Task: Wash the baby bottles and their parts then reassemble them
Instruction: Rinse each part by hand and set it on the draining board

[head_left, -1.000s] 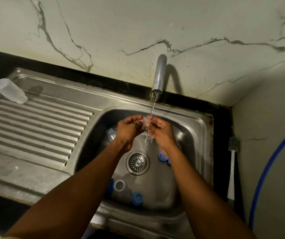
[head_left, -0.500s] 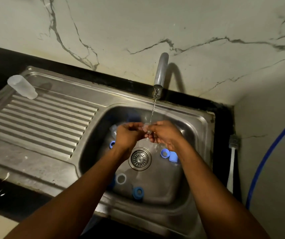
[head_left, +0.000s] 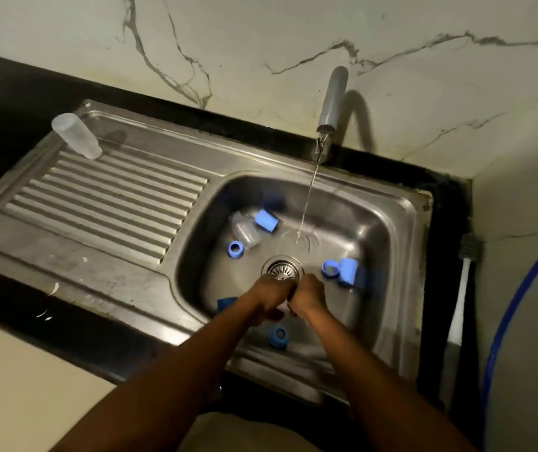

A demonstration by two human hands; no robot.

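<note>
My left hand (head_left: 269, 293) and my right hand (head_left: 306, 295) are pressed together low in the steel sink (head_left: 401, 203), just in front of the drain (head_left: 282, 269). Their fingers curl round a small pale part that is almost wholly hidden and blurred. A clear bottle (head_left: 244, 231) lies at the back left of the basin beside a blue cap (head_left: 267, 220) and a blue ring (head_left: 235, 248). Another blue ring (head_left: 330, 268) and cap (head_left: 349, 270) lie to the right. A third blue ring (head_left: 279, 336) sits near the front wall.
The tap (head_left: 332, 96) runs, its thin stream (head_left: 308, 197) falling behind my hands. A clear bottle (head_left: 77, 135) stands upside down at the drainboard's far left corner. A white-handled brush (head_left: 463, 288) leans right of the sink, next to a blue hose (head_left: 515, 305).
Both hands have dropped out of the water stream and come toward me, down to the basin floor in front of the drain. The view has pulled back and shifted.
</note>
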